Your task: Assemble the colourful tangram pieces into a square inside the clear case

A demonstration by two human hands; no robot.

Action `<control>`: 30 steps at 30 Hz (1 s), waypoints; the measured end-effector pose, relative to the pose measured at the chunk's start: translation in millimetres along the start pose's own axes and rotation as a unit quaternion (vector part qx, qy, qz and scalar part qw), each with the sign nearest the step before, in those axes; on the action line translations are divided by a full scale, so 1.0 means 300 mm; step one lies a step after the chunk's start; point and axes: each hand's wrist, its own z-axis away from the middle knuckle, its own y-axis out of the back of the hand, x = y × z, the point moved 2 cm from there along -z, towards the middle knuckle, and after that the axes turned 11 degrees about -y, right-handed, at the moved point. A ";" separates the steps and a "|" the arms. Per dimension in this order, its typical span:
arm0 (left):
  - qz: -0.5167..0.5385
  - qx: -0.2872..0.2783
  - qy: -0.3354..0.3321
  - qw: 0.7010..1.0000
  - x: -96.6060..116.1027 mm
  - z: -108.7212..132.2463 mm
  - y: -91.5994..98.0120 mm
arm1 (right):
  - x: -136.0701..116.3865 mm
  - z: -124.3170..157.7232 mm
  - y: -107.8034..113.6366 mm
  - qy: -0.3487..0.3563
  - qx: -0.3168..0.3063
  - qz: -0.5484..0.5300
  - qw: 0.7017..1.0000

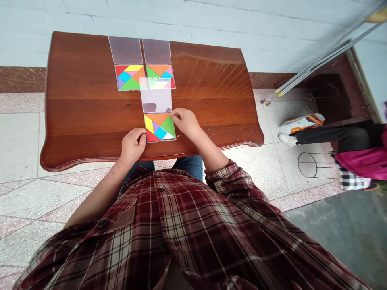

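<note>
A tangram box lies near the table's front edge, its clear lid swung back from the hinge. Flat coloured pieces fill its tray: yellow, orange, green, purple, blue and red, with a pale patch at the lower right. My left hand has its fingers curled closed against the tray's left edge. At the upper right corner, near the hinge, my right hand pinches the box's edge with thumb and forefinger. Whether a small piece is between those fingertips is hidden.
Two more open tangram boxes, the back left one and the back right one, lie on the brown wooden table. The near lid overlaps the back right box. Crutches, a wire stand and a seated person's leg are at right.
</note>
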 end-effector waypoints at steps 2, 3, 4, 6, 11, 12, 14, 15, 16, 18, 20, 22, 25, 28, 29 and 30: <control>0.000 0.004 -0.003 1.000 -0.004 0.000 0.001 | 0.057 -0.019 0.045 -0.028 0.033 0.025 0.999; 0.000 0.006 -0.006 1.000 -0.006 -0.001 0.001 | 0.082 -0.030 0.063 -0.036 0.036 0.042 0.998; -0.002 0.010 -0.010 1.000 -0.009 -0.001 0.000 | 0.104 -0.040 0.075 -0.040 0.032 0.062 0.997; -0.006 0.018 -0.016 1.000 -0.013 -0.001 0.000 | 0.134 -0.060 0.086 -0.033 0.013 0.105 0.994; -0.015 0.013 -0.012 1.000 -0.012 -0.002 0.002 | 0.135 -0.093 0.085 -0.021 -0.037 0.171 0.984; -0.016 0.010 -0.010 1.000 -0.012 -0.002 0.003 | 0.130 -0.095 0.088 -0.026 -0.042 0.179 0.983; -0.018 0.008 -0.005 1.000 -0.011 -0.002 0.004 | 0.122 -0.095 0.099 -0.037 -0.049 0.191 0.980; -0.018 0.008 -0.004 1.000 -0.011 -0.002 0.004 | 0.122 -0.093 0.104 -0.044 -0.052 0.193 0.979; -0.017 0.009 -0.004 1.000 -0.012 -0.001 0.004 | 0.124 -0.089 0.109 -0.051 -0.055 0.189 0.979; -0.014 0.010 -0.006 1.000 -0.013 -0.001 0.003 | 0.132 -0.079 0.115 -0.066 -0.063 0.157 0.983; -0.012 0.010 -0.005 1.000 -0.012 0.000 0.001 | 0.143 -0.063 0.116 -0.076 -0.070 0.094 0.990; -0.010 0.010 -0.003 1.000 -0.010 -0.001 0.000 | 0.146 -0.042 0.113 -0.073 -0.072 0.017 0.995; -0.011 0.012 -0.004 1.000 -0.008 -0.003 0.000 | 0.124 0.001 0.097 -0.038 -0.079 -0.071 0.994; -0.013 0.013 -0.006 1.000 -0.008 -0.004 0.000 | 0.080 0.047 0.061 0.031 -0.109 -0.104 0.988; -0.014 0.013 -0.007 1.000 -0.008 -0.004 0.000 | 0.066 0.060 0.046 0.053 -0.120 -0.106 0.986; -0.014 0.015 -0.009 1.000 -0.008 -0.004 -0.001 | 0.055 0.069 0.031 0.069 -0.131 -0.105 0.983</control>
